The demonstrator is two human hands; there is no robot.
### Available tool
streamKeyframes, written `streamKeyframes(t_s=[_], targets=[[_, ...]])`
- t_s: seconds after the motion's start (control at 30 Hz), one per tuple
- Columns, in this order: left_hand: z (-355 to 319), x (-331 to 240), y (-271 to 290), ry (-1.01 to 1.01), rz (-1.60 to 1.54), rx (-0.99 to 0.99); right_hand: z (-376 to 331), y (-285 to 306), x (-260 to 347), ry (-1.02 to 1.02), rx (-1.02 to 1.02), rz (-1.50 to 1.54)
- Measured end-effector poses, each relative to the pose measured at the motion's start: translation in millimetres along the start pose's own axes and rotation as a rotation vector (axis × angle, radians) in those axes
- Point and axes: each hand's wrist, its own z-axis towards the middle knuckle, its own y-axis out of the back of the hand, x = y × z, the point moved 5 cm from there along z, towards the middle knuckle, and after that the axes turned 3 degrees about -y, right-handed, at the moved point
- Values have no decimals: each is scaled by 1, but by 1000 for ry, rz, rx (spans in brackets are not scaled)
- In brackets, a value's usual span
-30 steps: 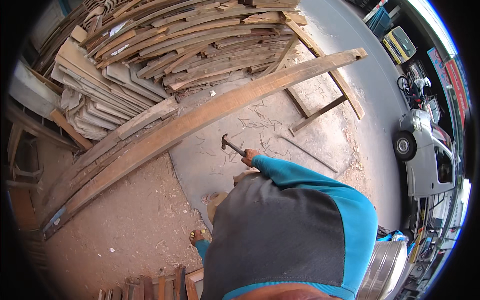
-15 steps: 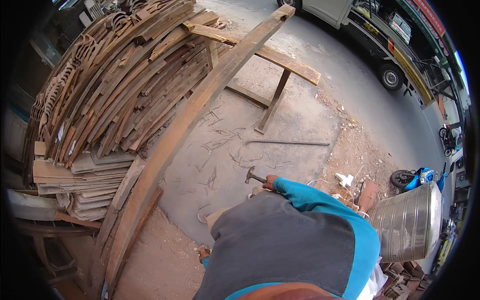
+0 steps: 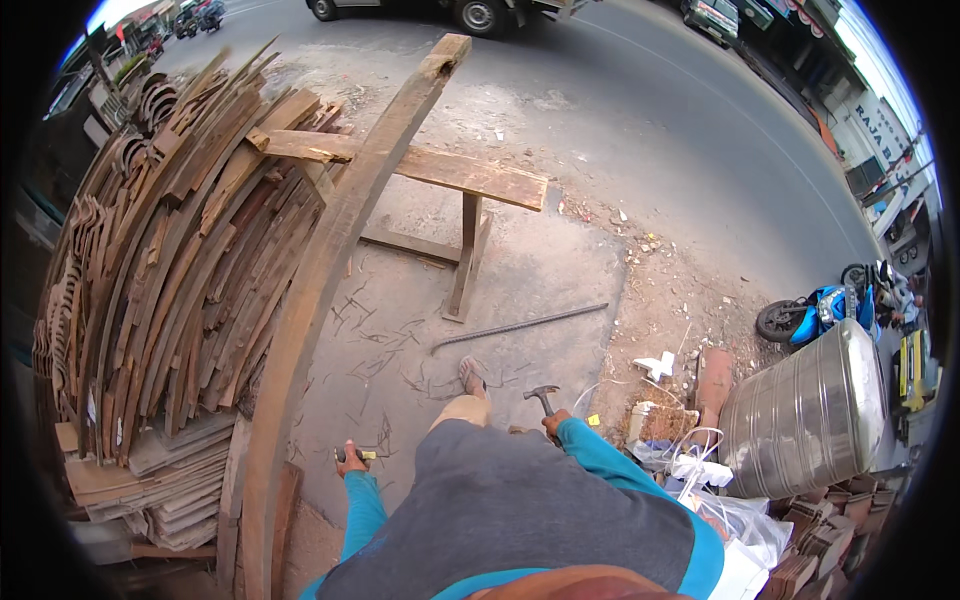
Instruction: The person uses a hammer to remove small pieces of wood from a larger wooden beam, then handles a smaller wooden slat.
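Note:
My right hand (image 3: 556, 423) is closed round the handle of a claw hammer (image 3: 541, 391), its metal head raised ahead of my fist. My left hand (image 3: 349, 461), closed too, holds a small yellow-ended thing (image 3: 368, 455) whose kind is too small to make out. Just left of that hand runs a long wooden beam (image 3: 315, 265). Its far end rests across a wooden trestle (image 3: 480, 180), and its near end drops out of sight at the lower left. Neither hand touches the beam.
Stacked old timber (image 3: 190, 270) fills the left side. A ribbed metal rod (image 3: 520, 328) and scattered thin nail-like pieces (image 3: 370, 345) lie on the concrete. To the right stand a ribbed metal tank (image 3: 795, 415) and a blue motorcycle (image 3: 825, 308). Vehicles line the road beyond.
My view has swung right and up, showing more road and one of my feet. The left hand has come out from beside my body, forward along the beam. The hammer stays in my right hand.

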Motion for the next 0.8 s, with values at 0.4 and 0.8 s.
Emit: streamKeyframes(t_s=[0.4, 0.8], targets=[[-117, -268, -447, -809, 222, 557, -15, 43, -118, -666, -48, 634], [-319, -297, -754, -1093, 266, 1012, 114, 154, -136, -395, -95, 550]])
